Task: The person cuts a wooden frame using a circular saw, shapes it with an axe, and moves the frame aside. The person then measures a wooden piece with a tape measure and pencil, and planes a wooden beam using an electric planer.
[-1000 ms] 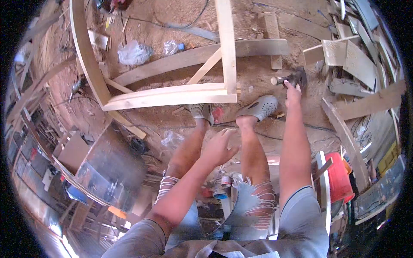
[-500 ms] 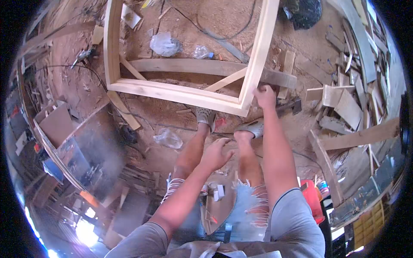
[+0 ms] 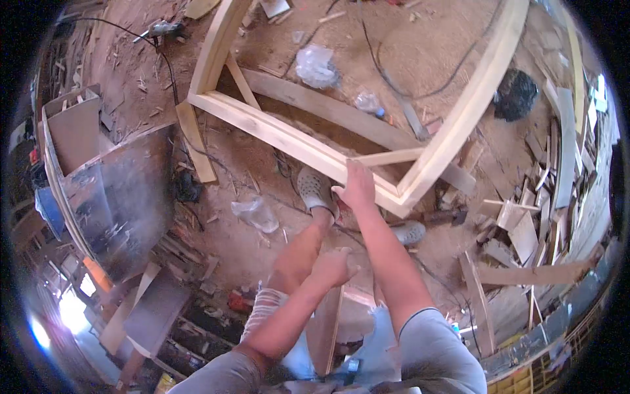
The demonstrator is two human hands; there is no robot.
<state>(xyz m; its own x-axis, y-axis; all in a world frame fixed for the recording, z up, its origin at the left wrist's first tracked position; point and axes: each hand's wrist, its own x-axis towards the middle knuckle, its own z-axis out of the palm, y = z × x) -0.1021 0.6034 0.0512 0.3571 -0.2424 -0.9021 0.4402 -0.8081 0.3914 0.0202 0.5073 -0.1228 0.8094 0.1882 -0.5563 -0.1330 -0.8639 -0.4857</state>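
Observation:
A pale wooden frame (image 3: 282, 134) stands in front of me, with its lower corner at the right. My right hand (image 3: 357, 187) is on the frame's near rail, fingers at its edge and thumb out to the left. Closer to my body, my left hand (image 3: 330, 268) hovers above my legs, loosely curled, thumb apart, with nothing visible in it. Thin diagonal braces (image 3: 394, 156) cross the frame's lower corners. Behind the near rail, a grey-brown plank (image 3: 315, 105) lies on the ground.
Wood offcuts (image 3: 522, 230) are heaped at the right. Clear plastic bags (image 3: 316, 67) and a black bag (image 3: 515, 95) lie on the sandy floor. A dark cable (image 3: 172, 75) runs across the left side. A large worn panel (image 3: 121, 197) stands at the left.
The view has turned, and the frame now appears tilted. My right hand has gone from the frame's right corner to its near rail. My left hand's fingers are more curled.

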